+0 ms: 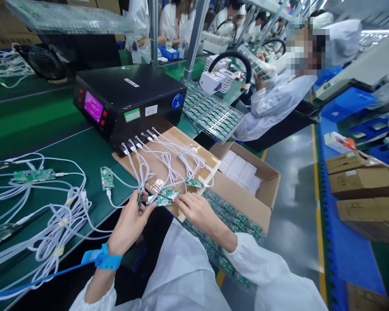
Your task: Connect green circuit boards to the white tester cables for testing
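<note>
My left hand (129,222), a blue wrist strap (108,258) below it, has its fingers closed on a small green circuit board (140,200) held edge-on. Its thumb reaches the near end of another green circuit board (164,197). My right hand (197,211) pinches the far end of that second board, over the cardboard sheet (158,183). Just beyond my right fingers lies a further board (194,183) by the white cables (171,164). Left of my hands, a board with a white plug (106,178) rests on the green mat (84,151).
A black device with a lit pink screen (94,106) stands behind the cardboard. Coiled white cables (61,220) and cabled boards cover the left side. At right are an open carton (262,172) and trays of boards (233,220). A co-worker (275,99) sits beyond.
</note>
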Demonstrator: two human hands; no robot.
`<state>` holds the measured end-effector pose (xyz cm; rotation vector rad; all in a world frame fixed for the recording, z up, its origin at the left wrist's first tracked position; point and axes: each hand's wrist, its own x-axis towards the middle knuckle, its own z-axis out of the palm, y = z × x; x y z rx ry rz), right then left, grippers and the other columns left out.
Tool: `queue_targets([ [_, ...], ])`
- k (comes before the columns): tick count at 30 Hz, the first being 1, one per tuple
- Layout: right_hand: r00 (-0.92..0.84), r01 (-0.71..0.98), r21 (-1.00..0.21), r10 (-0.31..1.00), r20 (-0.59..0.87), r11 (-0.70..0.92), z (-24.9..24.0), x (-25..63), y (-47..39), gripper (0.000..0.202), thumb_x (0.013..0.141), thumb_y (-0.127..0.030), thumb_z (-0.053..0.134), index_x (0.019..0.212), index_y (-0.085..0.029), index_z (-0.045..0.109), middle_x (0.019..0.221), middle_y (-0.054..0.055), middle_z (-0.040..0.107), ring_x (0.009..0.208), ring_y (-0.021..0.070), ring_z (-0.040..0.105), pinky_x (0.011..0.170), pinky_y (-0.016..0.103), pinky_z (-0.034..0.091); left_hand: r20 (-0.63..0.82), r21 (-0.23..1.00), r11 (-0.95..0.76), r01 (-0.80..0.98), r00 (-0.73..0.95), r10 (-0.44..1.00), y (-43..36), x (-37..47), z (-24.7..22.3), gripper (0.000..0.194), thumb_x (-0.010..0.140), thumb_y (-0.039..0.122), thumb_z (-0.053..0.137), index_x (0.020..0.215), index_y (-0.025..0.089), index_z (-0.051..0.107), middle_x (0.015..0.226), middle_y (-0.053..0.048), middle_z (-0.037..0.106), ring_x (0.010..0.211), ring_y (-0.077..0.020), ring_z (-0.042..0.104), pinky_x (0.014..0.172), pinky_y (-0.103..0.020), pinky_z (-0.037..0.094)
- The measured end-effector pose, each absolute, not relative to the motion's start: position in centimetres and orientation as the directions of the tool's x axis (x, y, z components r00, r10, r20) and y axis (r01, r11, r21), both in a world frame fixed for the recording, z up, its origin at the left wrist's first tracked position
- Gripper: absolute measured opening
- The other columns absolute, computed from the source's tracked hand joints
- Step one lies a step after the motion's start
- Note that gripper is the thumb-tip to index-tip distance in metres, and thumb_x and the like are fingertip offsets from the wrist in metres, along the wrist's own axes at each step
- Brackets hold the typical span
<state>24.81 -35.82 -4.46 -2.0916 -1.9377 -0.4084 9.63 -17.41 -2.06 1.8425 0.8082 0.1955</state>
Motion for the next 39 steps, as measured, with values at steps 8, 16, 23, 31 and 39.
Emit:
queue_targets([
  [8, 0.198, 0.969, -0.226, 0.846, 0.495, -0.095, -4.9, 26.8, -40.0, 0.019, 0.104, -0.022, 0.059, 0.117, -0.022, 0.074, 0.111, 0.011, 0.079, 0.099, 0.0211, 0.076, 0.086, 0.036, 0.064, -0.231, 0.921, -0.097, 0.377, 0.730, 0.644, -17.1, 9.9, -2.3, 0.043, 0.089, 0.057, 0.068, 0.116, 0.023, 0.058, 0.085, 0.001, 0.062, 0.066, -0.0147, 0.056, 0.063, -0.027, 0.048],
  [16, 0.124, 0.990, -0.118, 0.859, 0.496, -0.075, -5.4, 26.7, -38.3, 0.023, 0.104, -0.014, 0.054, 0.113, -0.020, 0.075, 0.106, 0.011, 0.079, 0.092, 0.0212, 0.073, 0.079, 0.036, 0.062, -0.258, 0.955, 0.058, 0.290, 0.719, 0.645, -17.9, 10.5, -1.6, 0.041, 0.092, 0.052, 0.070, 0.117, 0.023, 0.056, 0.067, 0.006, 0.059, 0.057, -0.0124, 0.057, 0.061, -0.023, 0.050],
  [23, 0.024, 1.000, -0.025, 0.785, 0.620, -0.010, -5.1, 28.2, -41.4, 0.014, 0.098, -0.014, 0.065, 0.106, -0.022, 0.074, 0.100, 0.008, 0.079, 0.089, 0.0192, 0.074, 0.077, 0.034, 0.063, -0.256, 0.967, 0.169, 0.192, 0.690, 0.677, -17.6, 10.8, -0.9, 0.040, 0.089, 0.050, 0.074, 0.114, 0.022, 0.057, 0.064, 0.006, 0.058, 0.056, -0.0124, 0.059, 0.060, -0.023, 0.051],
  [31, 0.030, 0.984, -0.157, 0.795, 0.606, 0.082, -1.3, 28.1, -38.6, 0.018, 0.102, -0.025, 0.063, 0.119, -0.023, 0.070, 0.106, 0.008, 0.078, 0.087, 0.0173, 0.076, 0.075, 0.031, 0.063, -0.078, 0.993, -0.003, 0.114, 0.696, 0.714, -18.0, 11.5, 1.7, 0.035, 0.091, 0.045, 0.073, 0.111, 0.021, 0.057, 0.101, -0.003, 0.072, 0.055, -0.0094, 0.061, 0.062, -0.026, 0.054],
  [39, -0.100, 0.902, -0.387, 0.966, 0.240, 0.190, 4.1, 28.7, -29.5, 0.033, 0.111, -0.038, 0.046, 0.125, -0.015, 0.066, 0.114, 0.011, 0.070, 0.091, 0.0191, 0.070, 0.076, 0.032, 0.057, -0.007, 0.979, -0.159, 0.129, 0.797, 0.604, -18.2, 11.7, 1.6, 0.033, 0.097, 0.038, 0.066, 0.122, 0.021, 0.055, 0.096, -0.001, 0.068, 0.068, -0.0102, 0.064, 0.072, -0.024, 0.055],
])
